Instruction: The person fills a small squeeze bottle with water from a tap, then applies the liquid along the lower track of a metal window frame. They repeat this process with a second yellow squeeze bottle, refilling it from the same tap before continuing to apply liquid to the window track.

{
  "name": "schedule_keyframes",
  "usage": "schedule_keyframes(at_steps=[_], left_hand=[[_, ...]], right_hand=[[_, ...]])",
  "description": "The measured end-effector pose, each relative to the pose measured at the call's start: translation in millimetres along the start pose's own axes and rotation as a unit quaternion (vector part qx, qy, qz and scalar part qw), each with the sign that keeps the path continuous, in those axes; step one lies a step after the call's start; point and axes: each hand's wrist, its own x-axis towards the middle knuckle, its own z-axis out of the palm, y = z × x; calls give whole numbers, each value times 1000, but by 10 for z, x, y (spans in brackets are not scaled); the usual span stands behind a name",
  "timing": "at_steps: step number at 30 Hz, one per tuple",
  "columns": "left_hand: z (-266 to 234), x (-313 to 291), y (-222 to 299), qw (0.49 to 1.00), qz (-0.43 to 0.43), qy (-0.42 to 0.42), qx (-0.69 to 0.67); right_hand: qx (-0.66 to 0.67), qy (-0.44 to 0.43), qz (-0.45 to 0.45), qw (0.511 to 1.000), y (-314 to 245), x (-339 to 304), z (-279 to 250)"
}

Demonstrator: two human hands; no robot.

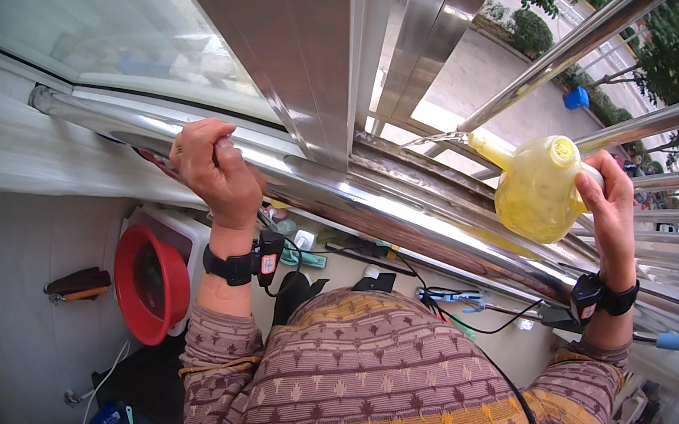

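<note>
Two hands were up at the window rails. Right hand (610, 202), approx 3 o'clock in view, had its grip wrapped round the handle of a yellow plastic watering jug (540, 189); jug tilted, long axis running from hand toward 10 o'clock, spout (489, 146) aimed out betw. the steel bars (593, 29), thin stream of water leaving it. Left hand (215, 171), approx 11 o'clock, was fisted tight on the steel rail (328, 192), well apart from jug. Right hand nearer the jug by far. Open room lay beyond bars; rail edge sat just below jug. Red basin (148, 284) stood at 9 o'clock, lower down.
</note>
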Motion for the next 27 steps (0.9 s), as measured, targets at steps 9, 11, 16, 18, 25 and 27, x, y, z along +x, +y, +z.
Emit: schedule_keyframes(at_steps=[9, 11, 16, 18, 25, 27], left_hand=[[3, -2, 4, 1000, 2, 2, 2], [4, -5, 8, 1000, 2, 3, 3], [16, -8, -3, 1000, 0, 5, -1], [13, -7, -10, 1000, 6, 5, 2], [1, -3, 0, 1000, 3, 1, 8], [2, -2, 7, 1000, 2, 2, 5]], right_hand=[[-15, 6, -4, 1000, 18, -53, -74], [-14, 5, -4, 1000, 21, -62, -92], [-8, 7, -2, 1000, 51, -89, -126], [-14, 11, -1, 1000, 64, -100, -131], [-30, 6, -2, 1000, 68, -85, -122], [-36, 2, 0, 999, 48, -73, -109]])
